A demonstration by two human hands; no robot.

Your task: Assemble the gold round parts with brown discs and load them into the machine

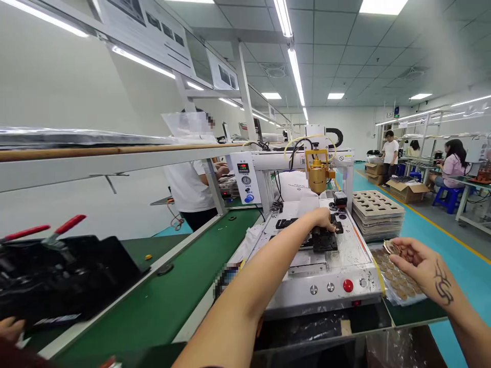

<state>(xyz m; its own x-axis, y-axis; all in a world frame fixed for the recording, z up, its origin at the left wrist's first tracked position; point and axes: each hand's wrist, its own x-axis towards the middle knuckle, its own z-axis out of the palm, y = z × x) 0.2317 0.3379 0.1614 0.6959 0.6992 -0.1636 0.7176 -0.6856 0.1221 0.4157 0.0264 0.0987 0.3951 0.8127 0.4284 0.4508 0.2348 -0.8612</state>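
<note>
Here the left hand (321, 219) reaches forward onto the bed of the small gantry machine (307, 245) and rests with bent fingers on the black fixture (324, 240), which sits in the middle of the metal bed, under the brass-coloured head (317, 176). Whether these fingers grip a part or only press on the fixture, I cannot tell. The right hand (416, 263) is held over the right edge of the desk (410, 313), half open, and pinches one round brown disc (391, 248) between thumb and fingertips. Directly below it lies the tray of brown discs (397, 286), and behind that, a stack of cut-out trays (376, 212).

To do this step well, I judge that the disc should be held only by its rim, brought flat and level over its seat in the fixture, and let go only when it sits fully down. The left hand should steady the fixture from the side and keep away from the head above. The red button (348, 285) on the front panel should not be touched while a hand is on the bed.

About writing: the white control box (245, 179) has a small red digit display, too small to read. The posters (148, 23) above carry text and pictures that are not legible. No brand name can be read.
</note>
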